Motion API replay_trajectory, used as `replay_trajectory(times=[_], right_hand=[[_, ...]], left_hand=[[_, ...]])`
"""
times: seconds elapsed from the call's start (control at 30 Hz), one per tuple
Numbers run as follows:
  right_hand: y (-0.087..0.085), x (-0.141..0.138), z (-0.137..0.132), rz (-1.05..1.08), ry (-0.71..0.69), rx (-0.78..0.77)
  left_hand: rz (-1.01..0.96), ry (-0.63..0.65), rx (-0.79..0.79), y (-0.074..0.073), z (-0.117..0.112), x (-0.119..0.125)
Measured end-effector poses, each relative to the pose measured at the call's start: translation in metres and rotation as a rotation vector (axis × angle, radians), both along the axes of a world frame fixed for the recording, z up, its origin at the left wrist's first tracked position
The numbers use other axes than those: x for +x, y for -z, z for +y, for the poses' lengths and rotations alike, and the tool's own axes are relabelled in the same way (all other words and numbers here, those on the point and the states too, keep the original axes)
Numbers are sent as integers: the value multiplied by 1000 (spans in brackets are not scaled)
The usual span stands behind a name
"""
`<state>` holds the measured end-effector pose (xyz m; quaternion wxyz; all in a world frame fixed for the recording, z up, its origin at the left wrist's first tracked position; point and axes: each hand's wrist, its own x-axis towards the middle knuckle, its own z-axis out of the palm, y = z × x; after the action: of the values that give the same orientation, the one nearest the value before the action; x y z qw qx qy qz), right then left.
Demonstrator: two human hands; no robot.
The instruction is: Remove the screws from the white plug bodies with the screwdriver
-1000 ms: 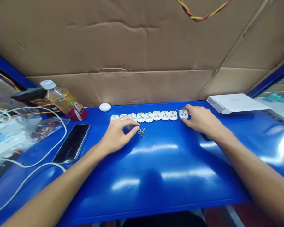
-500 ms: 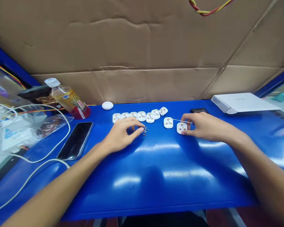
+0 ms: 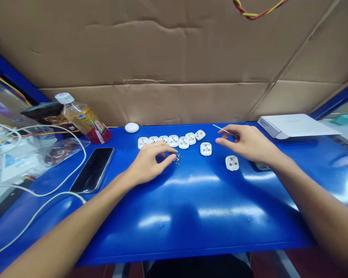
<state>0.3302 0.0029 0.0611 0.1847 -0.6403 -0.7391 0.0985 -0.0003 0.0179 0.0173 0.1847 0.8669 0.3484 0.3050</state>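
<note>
My left hand (image 3: 152, 162) rests on the blue table with thumb and forefinger close together at a small pile of screws (image 3: 178, 157); whether a screw is between the tips is too small to tell. My right hand (image 3: 243, 143) is closed around a screwdriver, its thin metal shaft (image 3: 220, 128) pointing up and left and its handle mostly hidden. Below that hand lies a white square plastic piece (image 3: 232, 163) with copper-coloured fittings. A similar white piece (image 3: 205, 149) sits to its left. Behind my left hand runs a row of several more such pieces (image 3: 183, 142).
To the left lie a phone (image 3: 92, 170), a tilted drink bottle (image 3: 87, 119) and loose white cables (image 3: 82, 154). A white oval case (image 3: 132, 127) stands at the back. A white box (image 3: 300, 125) is at back right. A dark object (image 3: 262, 166) is partly under my right wrist.
My right hand has let go of the white piece and risen, turning the screwdriver up and left. That piece now lies slightly further right and nearer. My left hand has stayed by the screws.
</note>
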Motion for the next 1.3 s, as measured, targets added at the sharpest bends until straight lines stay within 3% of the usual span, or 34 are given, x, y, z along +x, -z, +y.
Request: replay_trajectory(times=[0.23, 0.33, 0.7, 1.0, 1.17, 1.3], right_hand=[[10, -28, 66, 114, -64, -187], [15, -31, 78, 178, -116, -231], [27, -7, 57, 261, -172, -244], [36, -15, 58, 250, -244, -132], [28, -9, 47, 211, -138, -35], [18, -8, 30, 239, -153, -107]], left_hand=[[-16, -5, 18, -1, 1, -1], [-29, -6, 37, -4, 0, -1], [-31, -5, 53, -4, -2, 0], [-16, 3, 69, -2, -2, 1], [3, 21, 101, -2, -3, 1], [12, 38, 139, -2, -3, 2]])
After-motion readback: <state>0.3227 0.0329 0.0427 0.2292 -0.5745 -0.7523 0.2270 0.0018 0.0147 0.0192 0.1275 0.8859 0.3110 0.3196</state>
